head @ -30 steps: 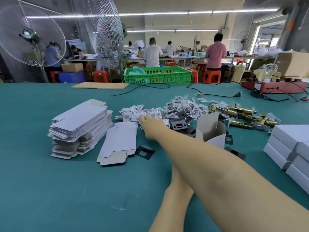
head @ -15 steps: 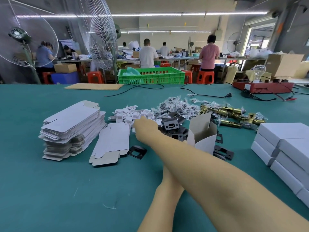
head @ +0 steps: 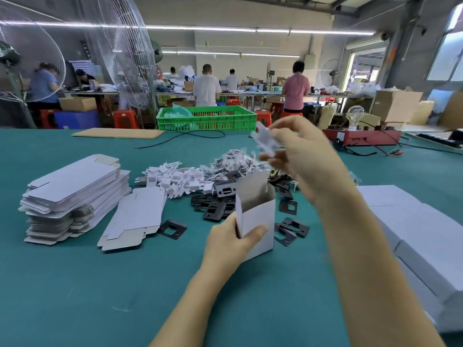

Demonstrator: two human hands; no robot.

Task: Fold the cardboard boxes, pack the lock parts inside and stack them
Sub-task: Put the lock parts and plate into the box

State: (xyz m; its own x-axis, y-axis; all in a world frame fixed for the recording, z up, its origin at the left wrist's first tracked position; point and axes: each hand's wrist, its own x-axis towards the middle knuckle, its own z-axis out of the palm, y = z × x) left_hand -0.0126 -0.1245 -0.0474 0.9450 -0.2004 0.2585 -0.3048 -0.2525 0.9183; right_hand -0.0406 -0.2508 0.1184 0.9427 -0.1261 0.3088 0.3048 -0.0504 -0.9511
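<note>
Holding the open box upright on the green bench, our left hand has its grip closed round the lower left corner, thumb across the front. Our right hand hangs above and behind the box mouth, grip pinched on a small white card insert, blurred. Black strike plates lie just behind and right of the box. Flat box blanks stack at left; finished white boxes sit at right.
</note>
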